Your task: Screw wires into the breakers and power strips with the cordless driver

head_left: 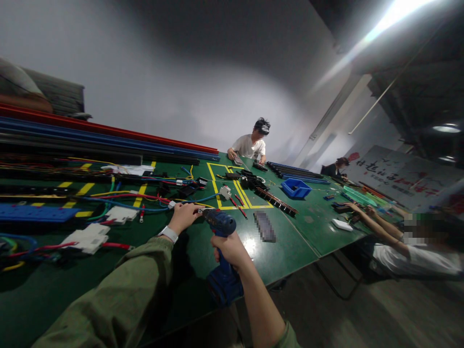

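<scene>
My right hand (231,247) is wrapped round the grip of a blue cordless drill (225,273), whose chuck points left and away from me. Just past the drill's tip, my left hand (185,217) has its fingers closed by a small part that is too hidden to name. A white connector (172,205) on a bundle of red and blue wires lies right behind the left fingers. Nearer to me on the left are white plastic housings (89,238) with thick red leads. A short red lead (142,213) lies near my left wrist.
Long red, blue and black rails (108,137) run along the far left. A phone (264,226) lies right of the drill on the green table (286,251). Beyond are a copper-striped strip (277,201) and a blue bin (295,188). Other people sit across and to the right.
</scene>
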The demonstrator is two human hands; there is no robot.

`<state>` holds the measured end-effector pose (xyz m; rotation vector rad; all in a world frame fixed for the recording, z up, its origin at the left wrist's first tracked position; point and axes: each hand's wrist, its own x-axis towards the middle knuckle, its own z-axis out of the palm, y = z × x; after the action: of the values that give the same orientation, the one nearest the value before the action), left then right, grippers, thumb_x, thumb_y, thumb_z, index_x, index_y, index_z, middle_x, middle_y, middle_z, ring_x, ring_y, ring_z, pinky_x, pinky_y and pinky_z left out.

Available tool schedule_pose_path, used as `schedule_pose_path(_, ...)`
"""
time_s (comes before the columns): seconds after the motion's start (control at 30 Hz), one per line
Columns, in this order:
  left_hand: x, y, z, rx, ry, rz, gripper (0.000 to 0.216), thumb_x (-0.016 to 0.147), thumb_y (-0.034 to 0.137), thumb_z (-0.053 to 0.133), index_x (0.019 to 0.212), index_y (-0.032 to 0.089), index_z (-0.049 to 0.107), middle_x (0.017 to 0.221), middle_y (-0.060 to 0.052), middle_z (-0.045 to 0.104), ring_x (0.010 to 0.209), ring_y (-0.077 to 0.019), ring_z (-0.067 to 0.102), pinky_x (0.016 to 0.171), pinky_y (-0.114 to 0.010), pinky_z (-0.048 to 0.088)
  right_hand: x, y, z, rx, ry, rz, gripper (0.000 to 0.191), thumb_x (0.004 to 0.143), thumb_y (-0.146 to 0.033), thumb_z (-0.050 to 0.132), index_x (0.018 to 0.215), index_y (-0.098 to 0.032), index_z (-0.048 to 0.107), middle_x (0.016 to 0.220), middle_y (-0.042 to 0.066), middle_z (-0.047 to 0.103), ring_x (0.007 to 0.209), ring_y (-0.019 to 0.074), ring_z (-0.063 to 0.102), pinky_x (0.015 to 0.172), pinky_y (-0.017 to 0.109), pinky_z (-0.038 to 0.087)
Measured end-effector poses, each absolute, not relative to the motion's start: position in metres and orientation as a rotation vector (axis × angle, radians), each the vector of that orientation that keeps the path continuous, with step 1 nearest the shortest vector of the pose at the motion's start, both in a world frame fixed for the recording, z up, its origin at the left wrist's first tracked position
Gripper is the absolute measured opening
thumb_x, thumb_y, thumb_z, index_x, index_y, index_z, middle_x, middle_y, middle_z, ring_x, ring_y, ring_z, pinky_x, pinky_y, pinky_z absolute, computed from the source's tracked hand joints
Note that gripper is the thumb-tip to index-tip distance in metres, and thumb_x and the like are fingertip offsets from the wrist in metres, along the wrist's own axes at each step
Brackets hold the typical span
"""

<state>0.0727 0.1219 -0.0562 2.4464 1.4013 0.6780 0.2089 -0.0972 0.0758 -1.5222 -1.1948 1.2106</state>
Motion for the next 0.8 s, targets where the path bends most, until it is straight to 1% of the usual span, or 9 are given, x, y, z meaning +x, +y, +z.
schedule_pose_path(0.2,0.0733,0.1215,-0.0550,2.430,1.412,0.670,0.035,0.089,0.048,0.057,0.122,0.041,0.068,0.116,-0.005,0.073,0.110,-0.0280,0.059,0.094,-0.043,0.024,0.2089,-0.0964,0.0765,-1.526,-1.173,1.217,0.010,0.066,-0.018,0.055,0.076,-0.019,0.054,0.042,-0.008,0.045,0.036,0.0126,0.046,0.038,0.022,0.035)
schedule_pose_path(0.7,0.0728,0.1216,-0.0557,2.432,1.393,0.678,0.035,0.089,0.047,0.056,0.122,0.043,0.068,0.116,-0.005,0.073,0.110,-0.0279,0.059,0.094,-0.044,0.023,0.2074,-0.0980,0.0756,-1.540,-1.183,1.178,0.005,0.067,-0.019,0.055,0.071,-0.020,0.053,0.040,-0.007,0.043,0.036,0.0121,0.045,0.038,0.022,0.034)
schedule_pose_path(0.8,0.0727,0.1220,-0.0558,2.428,1.388,0.677,0.035,0.089,0.048,0.056,0.122,0.043,0.068,0.116,-0.006,0.073,0.109,-0.0287,0.059,0.094,-0.044,0.023,0.2068,-0.0982,0.0767,-1.519,-1.173,1.172,0.008,0.066,-0.019,0.056,0.073,-0.020,0.053,0.041,-0.008,0.043,0.035,0.0120,0.046,0.037,0.021,0.034)
